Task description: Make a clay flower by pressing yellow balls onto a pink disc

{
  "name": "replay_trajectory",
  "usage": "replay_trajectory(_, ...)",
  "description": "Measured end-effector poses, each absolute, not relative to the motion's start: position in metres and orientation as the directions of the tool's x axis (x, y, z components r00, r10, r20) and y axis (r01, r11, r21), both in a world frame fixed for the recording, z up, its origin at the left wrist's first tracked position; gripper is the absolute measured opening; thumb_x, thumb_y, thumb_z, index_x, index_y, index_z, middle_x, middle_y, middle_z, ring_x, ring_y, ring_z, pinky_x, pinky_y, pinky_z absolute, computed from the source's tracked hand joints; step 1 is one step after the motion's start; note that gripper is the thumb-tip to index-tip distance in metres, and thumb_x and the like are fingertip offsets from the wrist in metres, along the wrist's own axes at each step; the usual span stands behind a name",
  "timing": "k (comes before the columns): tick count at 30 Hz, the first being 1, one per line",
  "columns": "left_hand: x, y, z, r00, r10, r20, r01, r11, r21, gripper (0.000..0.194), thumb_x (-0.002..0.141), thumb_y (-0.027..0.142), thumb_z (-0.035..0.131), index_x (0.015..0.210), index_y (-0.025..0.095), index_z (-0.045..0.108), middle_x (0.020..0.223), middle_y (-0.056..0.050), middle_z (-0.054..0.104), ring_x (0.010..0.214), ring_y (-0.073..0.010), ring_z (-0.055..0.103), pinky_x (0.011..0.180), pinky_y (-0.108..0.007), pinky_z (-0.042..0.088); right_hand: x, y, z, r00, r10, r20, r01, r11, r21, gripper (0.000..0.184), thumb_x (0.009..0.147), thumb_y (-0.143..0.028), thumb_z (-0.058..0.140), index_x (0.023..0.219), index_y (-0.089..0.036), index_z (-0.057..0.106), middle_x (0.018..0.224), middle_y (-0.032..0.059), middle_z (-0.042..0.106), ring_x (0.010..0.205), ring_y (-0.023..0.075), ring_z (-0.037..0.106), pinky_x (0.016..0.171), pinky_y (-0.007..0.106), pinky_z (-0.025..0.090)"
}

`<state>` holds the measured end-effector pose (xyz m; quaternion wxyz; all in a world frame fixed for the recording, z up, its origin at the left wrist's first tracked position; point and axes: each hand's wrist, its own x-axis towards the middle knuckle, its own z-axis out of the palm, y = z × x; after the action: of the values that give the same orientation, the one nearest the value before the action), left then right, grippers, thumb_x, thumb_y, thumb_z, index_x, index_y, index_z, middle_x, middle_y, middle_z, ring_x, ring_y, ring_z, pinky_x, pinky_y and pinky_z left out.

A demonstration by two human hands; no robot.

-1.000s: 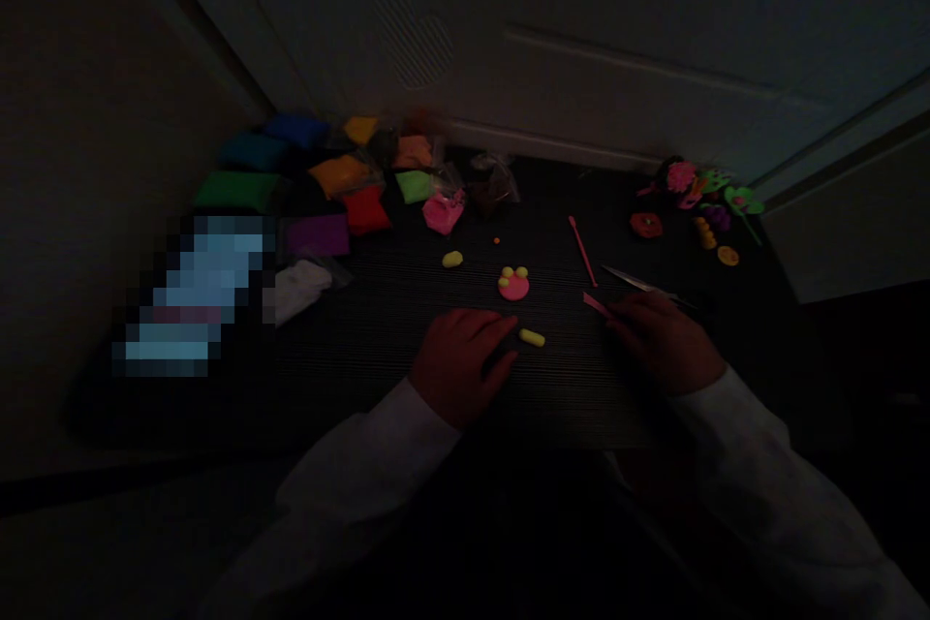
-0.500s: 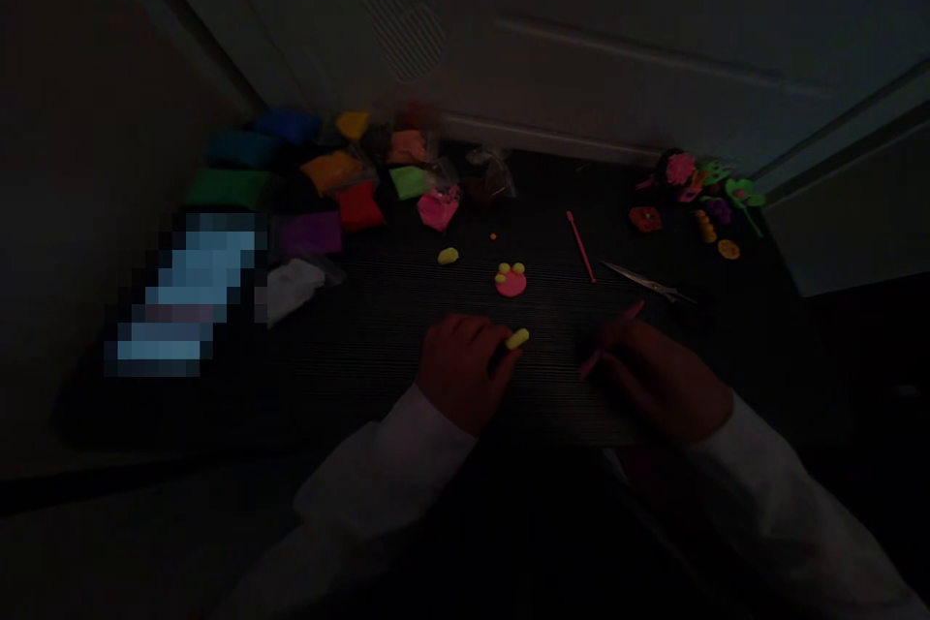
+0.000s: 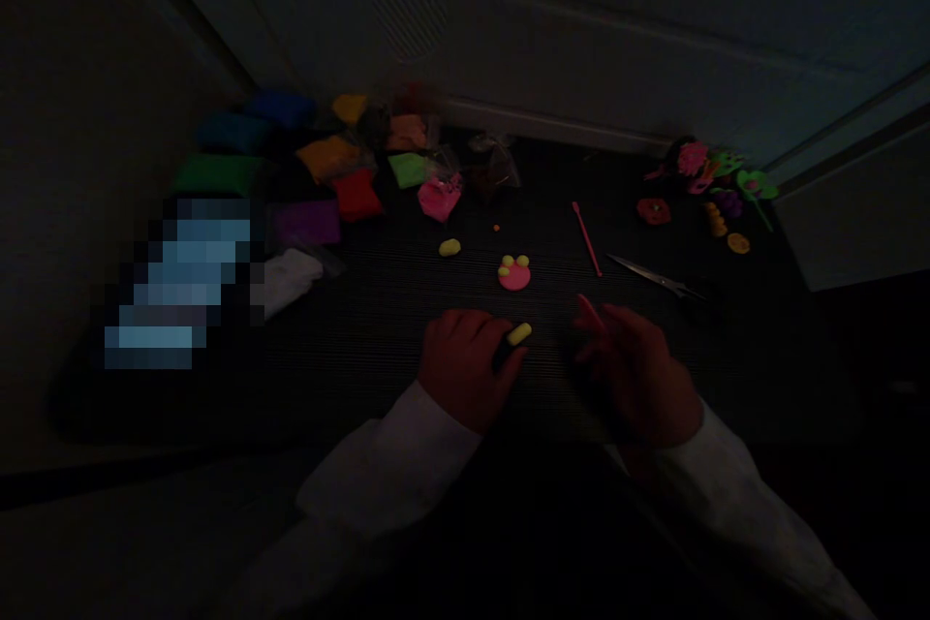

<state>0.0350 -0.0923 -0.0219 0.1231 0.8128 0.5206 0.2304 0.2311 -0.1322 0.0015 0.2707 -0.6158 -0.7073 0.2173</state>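
Note:
My left hand (image 3: 469, 368) is closed on the dark tabletop (image 3: 349, 349), with a small yellow clay roll (image 3: 519, 334) between its thumb and forefinger. To its right, my right hand (image 3: 646, 373) is closed around a pink clay tool (image 3: 591, 314), whose tip points up and left. The lower part of that tool is hidden or blurred by the fingers. Beyond both hands lies a flat pink clay disc (image 3: 514, 276) bearing several small yellow clay lumps along its upper and left edge. A separate yellow clay piece (image 3: 449, 248) rests left of the disc.
Bags of coloured clay, among them a red one (image 3: 356, 195) and a purple one (image 3: 306, 223), crowd the left and back. A lit, pixelated screen (image 3: 181, 281) is at far left. Rightward lie a pink stick (image 3: 587, 239), scissors (image 3: 658, 278) and finished clay figures (image 3: 694, 158).
My right hand has shifted left and turned the pink tool, so its tip now points up-left. The left hand stays in place with the yellow roll. The whole view has shifted slightly.

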Motion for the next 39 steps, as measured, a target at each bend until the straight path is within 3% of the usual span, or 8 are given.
replay_trajectory(3, 0.035, -0.093, -0.022, 0.349, 0.903, 0.25, 0.786, -0.427, 0.447, 0.023, 0.075, 0.036, 0.05, 0.088, 0.02, 0.06, 0.087, -0.004, 0.061, 0.085, -0.0205, 0.05, 0.074, -0.037, 0.038, 0.222, -0.136, 0.006, -0.141, 0.988, 0.061, 0.867, 0.153, -0.474, 0.019, 0.083, -0.029, 0.04, 0.094, -0.02, 0.053, 0.073, 0.0016, 0.066, 0.057, 0.0108, 0.061, 0.052, 0.022, 0.046)
replay_trajectory(7, 0.035, -0.093, -0.022, 0.36, 0.904, 0.23, 0.788, -0.427, 0.444, 0.022, 0.076, 0.035, 0.048, 0.088, 0.022, 0.06, 0.086, -0.003, 0.061, 0.085, -0.0198, 0.051, 0.075, -0.037, 0.037, 0.204, -0.141, 0.004, -0.163, 0.983, 0.079, 0.903, 0.181, -0.39, 0.022, 0.084, -0.029, 0.037, 0.092, -0.02, 0.056, 0.076, 0.002, 0.067, 0.063, 0.0122, 0.062, 0.06, 0.024, 0.046)
replay_trajectory(15, 0.036, -0.093, -0.022, 0.354, 0.902, 0.248, 0.788, -0.43, 0.44, 0.021, 0.077, 0.036, 0.048, 0.087, 0.022, 0.06, 0.085, -0.003, 0.061, 0.085, -0.0198, 0.05, 0.075, -0.036, 0.037, 0.195, -0.141, -0.008, -0.202, 0.974, 0.099, 0.957, 0.218, -0.193, 0.022, 0.084, -0.027, 0.035, 0.086, -0.017, 0.055, 0.067, 0.0029, 0.066, 0.054, 0.0123, 0.059, 0.053, 0.024, 0.038)
replay_trajectory(22, 0.035, -0.093, -0.023, 0.355, 0.898, 0.259, 0.786, -0.437, 0.438, 0.021, 0.077, 0.036, 0.048, 0.087, 0.022, 0.06, 0.085, -0.002, 0.062, 0.084, -0.0192, 0.051, 0.074, -0.036, 0.037, 0.194, -0.14, -0.01, -0.233, 0.959, 0.159, 0.963, 0.25, -0.097, 0.023, 0.084, -0.027, 0.035, 0.083, -0.017, 0.055, 0.061, 0.0018, 0.065, 0.047, 0.0107, 0.054, 0.051, 0.024, 0.033)
replay_trajectory(39, 0.036, -0.092, -0.022, 0.362, 0.899, 0.248, 0.784, -0.437, 0.44, 0.023, 0.077, 0.037, 0.047, 0.086, 0.021, 0.061, 0.084, -0.003, 0.062, 0.084, -0.02, 0.051, 0.074, -0.036, 0.038, 0.193, -0.14, -0.01, -0.241, 0.955, 0.171, 0.966, 0.253, -0.052, 0.022, 0.084, -0.027, 0.036, 0.081, -0.017, 0.056, 0.056, -0.0006, 0.063, 0.046, 0.0096, 0.053, 0.051, 0.024, 0.03)
